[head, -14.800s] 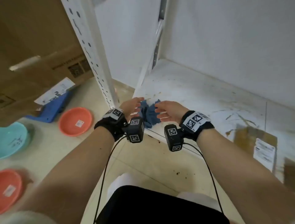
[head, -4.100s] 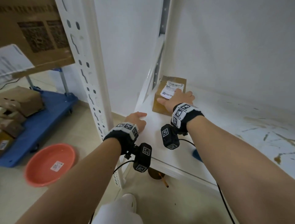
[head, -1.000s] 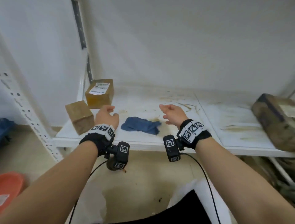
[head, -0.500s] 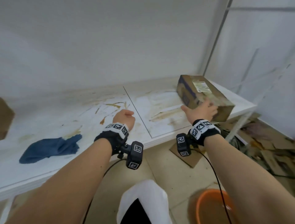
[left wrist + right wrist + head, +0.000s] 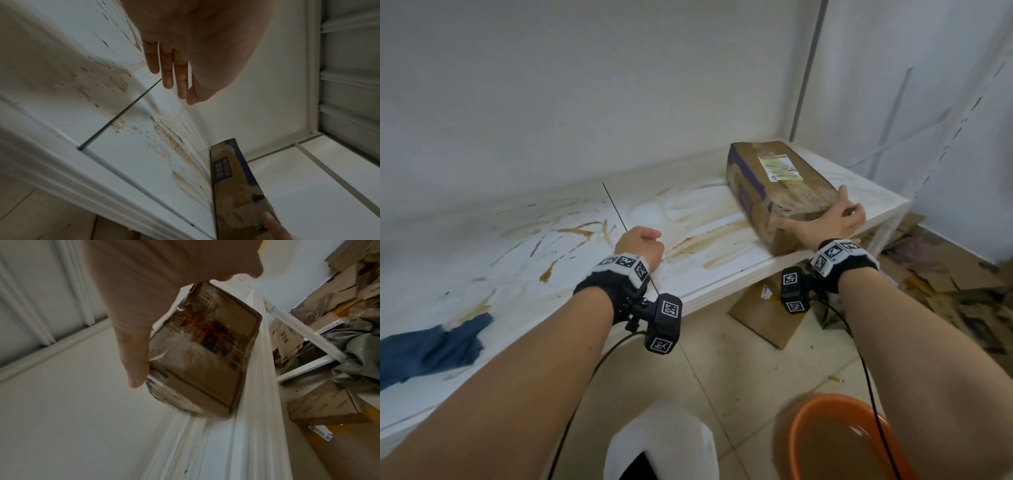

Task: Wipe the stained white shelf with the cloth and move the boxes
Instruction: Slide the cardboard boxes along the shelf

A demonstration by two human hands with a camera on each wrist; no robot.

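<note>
White shelf [image 5: 722, 260], two panels with a dark seam between them, heavy brown streaks and smears across both. Worn cardboard box [image 5: 777, 192] sits at the right end of the shelf, shipping label on top, dark blue print on its left side; its near corner is at the front edge of the shelf. Right hand [image 5: 828, 222] grasps the near end of the box, thumb spread along the front face, fingers wrapped over the right edge; the right wrist view shows the thumb pressed against the taped box corner [image 5: 197, 353]. Left hand [image 5: 640, 243] hovers over the seam near the middle of the shelf, holding nothing; head view shows the fingers loosely curled under, left wrist view shows them hanging fairly straight and relaxed above the stained panel [image 5: 144, 162]. Whether it touches the shelf, cannot tell. Blue cloth [image 5: 431, 349] lies crumpled on the shelf at the far left, well apart from both hands. On the tiled floor: orange basin [image 5: 842, 442] at lower right, a flat piece of cardboard [image 5: 763, 318] under the shelf edge, a heap of flattened cartons [image 5: 955, 291] beyond the shelf's right end.
</note>
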